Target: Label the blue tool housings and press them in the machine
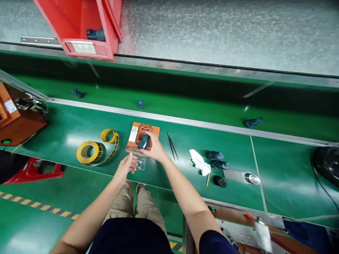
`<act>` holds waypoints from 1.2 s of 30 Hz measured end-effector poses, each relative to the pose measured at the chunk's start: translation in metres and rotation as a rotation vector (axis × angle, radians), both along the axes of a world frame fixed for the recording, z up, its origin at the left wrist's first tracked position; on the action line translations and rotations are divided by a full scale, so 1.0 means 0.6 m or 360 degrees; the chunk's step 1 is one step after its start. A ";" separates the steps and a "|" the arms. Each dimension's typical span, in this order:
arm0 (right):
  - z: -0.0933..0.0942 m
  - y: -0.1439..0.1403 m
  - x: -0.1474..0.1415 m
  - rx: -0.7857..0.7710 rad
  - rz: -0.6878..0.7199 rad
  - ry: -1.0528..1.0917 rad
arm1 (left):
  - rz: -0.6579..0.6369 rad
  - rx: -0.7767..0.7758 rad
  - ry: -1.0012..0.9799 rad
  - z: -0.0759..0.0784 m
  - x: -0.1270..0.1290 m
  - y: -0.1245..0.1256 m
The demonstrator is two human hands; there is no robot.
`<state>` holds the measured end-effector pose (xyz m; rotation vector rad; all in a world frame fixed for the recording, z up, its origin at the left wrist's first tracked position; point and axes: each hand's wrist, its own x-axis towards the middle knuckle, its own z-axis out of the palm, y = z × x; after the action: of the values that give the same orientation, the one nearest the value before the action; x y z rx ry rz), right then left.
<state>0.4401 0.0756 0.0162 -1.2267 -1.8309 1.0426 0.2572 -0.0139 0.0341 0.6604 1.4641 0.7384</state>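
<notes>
Right hand [154, 148] is closed around a dark blue part [144, 141], held on top of the orange fixture [137, 135] on the green bench [66, 127]. Left hand [126, 166] is loosely open, fingers resting on a clear plastic piece [140, 163] just in front of the fixture. Yellow tape roll [88, 152] is seen to the left; tweezers [172, 145], a white cloth [199, 162] and two more dark blue parts [217, 159] to the right.

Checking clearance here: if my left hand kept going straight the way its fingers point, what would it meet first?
Probably the small clear plastic piece just ahead of the left hand, then the orange rectangular fixture; depth is uncertain.
</notes>
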 end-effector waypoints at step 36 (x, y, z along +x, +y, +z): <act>-0.235 -0.107 0.129 0.0159 -0.1683 -0.0863 | -0.0549 0.0581 0.0500 -0.009 -0.103 0.184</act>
<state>0.5173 0.0114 -0.1247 -2.1692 -1.1914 0.0180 0.1957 0.0965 0.0286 1.3221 1.4526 0.6538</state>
